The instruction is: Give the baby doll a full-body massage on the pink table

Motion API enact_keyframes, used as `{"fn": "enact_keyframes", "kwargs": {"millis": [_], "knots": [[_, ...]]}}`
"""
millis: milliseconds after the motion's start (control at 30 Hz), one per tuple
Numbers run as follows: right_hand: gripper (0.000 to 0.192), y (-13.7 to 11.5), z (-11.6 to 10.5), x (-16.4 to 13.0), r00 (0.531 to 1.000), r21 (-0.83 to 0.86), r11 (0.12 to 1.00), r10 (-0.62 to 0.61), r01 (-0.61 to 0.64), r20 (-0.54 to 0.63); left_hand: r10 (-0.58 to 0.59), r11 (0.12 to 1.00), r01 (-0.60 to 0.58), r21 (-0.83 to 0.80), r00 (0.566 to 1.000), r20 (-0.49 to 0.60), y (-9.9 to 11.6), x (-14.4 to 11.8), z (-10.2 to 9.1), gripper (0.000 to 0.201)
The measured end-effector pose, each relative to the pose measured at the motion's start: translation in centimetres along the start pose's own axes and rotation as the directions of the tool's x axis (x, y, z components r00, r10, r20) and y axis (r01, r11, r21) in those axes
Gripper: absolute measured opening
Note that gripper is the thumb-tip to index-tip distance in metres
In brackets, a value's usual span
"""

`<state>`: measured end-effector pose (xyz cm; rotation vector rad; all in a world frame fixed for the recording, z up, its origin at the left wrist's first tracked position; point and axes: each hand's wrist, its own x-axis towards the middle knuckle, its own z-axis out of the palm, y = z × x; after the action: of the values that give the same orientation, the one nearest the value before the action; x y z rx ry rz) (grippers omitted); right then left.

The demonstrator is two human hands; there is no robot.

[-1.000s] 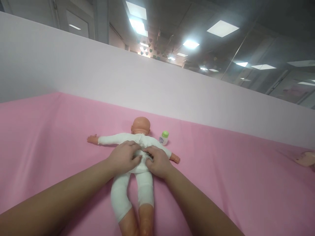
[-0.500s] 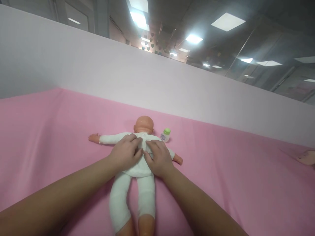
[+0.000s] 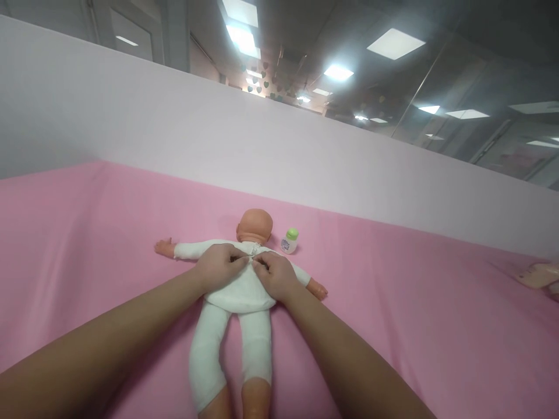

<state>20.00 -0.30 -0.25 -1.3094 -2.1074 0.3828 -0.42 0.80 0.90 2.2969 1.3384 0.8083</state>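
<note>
L hand (image 3: 219, 268) & R hand (image 3: 278, 276) pinched nearly closed on doll's (image 3: 255, 224) suit (image 3: 240, 294), upper back; step looks like fold-pinching, next prob. needs even grip

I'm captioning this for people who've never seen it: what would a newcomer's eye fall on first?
Probably the doll lying face down, arms spread, on the pink sheet, with the left hand and right hand at its upper back, fingertips close together. Next, the small green-capped bottle just right of its head, then the bright ceiling lights above the white wall.
</note>
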Motion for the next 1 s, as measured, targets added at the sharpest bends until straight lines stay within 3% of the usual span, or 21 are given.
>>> {"fn": "enact_keyframes", "kwargs": {"millis": [133,233,367,500,633,800,1000], "knots": [[0.023,0.3,0.7,-0.6,0.983,-0.110,0.988,-0.119,0.104,-0.137,0.142,0.988,-0.130,0.084,0.977,-0.158,-0.3,-0.5,0.5,0.033],[0.030,0.5,1.0,-0.7,0.972,-0.179,0.974,-0.169,0.138,-0.165,0.253,0.960,-0.217,0.180,0.944,-0.211,-0.2,-0.8,0.9,0.036],[0.039,0.8,1.1,-0.5,0.981,-0.191,0.973,-0.153,0.128,-0.121,0.242,0.953,-0.206,0.224,0.958,-0.151,-0.3,-0.6,1.2,0.036],[0.033,0.9,1.0,-0.2,0.993,-0.196,0.976,-0.108,0.099,-0.039,0.244,0.941,-0.219,0.257,0.968,-0.066,-0.4,-0.2,1.3,0.032],[0.031,0.8,0.9,-0.3,0.996,-0.222,0.972,-0.083,0.073,-0.036,0.262,0.929,-0.235,0.287,0.963,-0.059,-0.3,-0.2,1.2,0.032],[0.046,1.0,0.9,-0.5,0.996,-0.232,0.972,-0.058,0.040,-0.071,0.237,0.915,-0.189,0.357,0.967,-0.095,-0.4,-0.3,1.4,0.048],[0.054,0.9,0.6,-0.3,0.999,-0.210,0.978,-0.009,0.017,0.041,0.160,0.935,-0.152,0.319,0.987,0.002,-0.8,0.2,1.6,0.059]]}}
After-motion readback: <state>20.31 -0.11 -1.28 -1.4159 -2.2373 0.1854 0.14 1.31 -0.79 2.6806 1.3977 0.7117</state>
